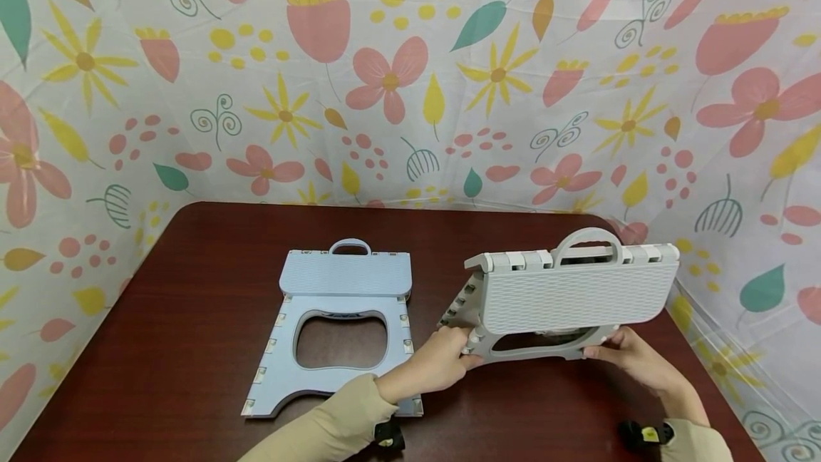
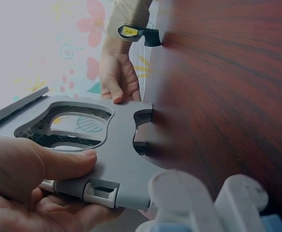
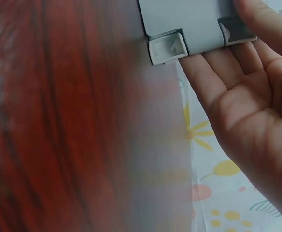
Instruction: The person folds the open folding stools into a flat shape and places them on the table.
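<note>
A grey-white folding step stool [image 1: 580, 298], partly unfolded, stands at the right of the table with its handle up. My left hand [image 1: 438, 358] grips its left leg panel near the bottom; in the left wrist view the thumb lies on the panel face and the fingers go round the hinged edge. At the right, my right hand [image 1: 641, 362] holds the lower right edge, thumb in front, with fingers behind it in the right wrist view. A pale blue folding step stool [image 1: 343, 358] lies on the table to the left, its handle away from me.
The dark red-brown wooden table [image 1: 186, 305] has rounded far corners. A flower-printed curtain [image 1: 385, 134] hangs behind it and along both sides. My left forearm crosses the near right corner of the blue stool.
</note>
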The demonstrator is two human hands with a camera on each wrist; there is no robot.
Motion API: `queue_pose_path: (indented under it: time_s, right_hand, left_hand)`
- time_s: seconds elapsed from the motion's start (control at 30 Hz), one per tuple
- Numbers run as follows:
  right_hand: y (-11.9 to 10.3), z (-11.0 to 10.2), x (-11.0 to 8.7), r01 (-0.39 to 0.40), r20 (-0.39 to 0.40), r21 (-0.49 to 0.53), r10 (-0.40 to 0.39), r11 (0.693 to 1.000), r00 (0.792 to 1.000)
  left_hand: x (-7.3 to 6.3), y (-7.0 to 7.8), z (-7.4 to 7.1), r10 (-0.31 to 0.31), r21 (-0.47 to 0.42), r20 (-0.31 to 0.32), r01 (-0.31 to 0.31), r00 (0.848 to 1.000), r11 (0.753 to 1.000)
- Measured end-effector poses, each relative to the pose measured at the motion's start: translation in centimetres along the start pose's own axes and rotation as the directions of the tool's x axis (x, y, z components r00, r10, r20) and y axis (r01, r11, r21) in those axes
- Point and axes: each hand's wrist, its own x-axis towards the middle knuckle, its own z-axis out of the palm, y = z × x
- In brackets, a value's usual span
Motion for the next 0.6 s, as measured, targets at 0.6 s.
queue_pose_path:
  time_s: [0.6]
  right_hand:
    - [-0.15,0.07,-0.06,-0.017,-0.006,-0.013,0.016,1.000,1.000]
  left_hand:
    - [-0.09,0.06,0.03,-0.004,-0.004,-0.003,0.004,1.000,1.000]
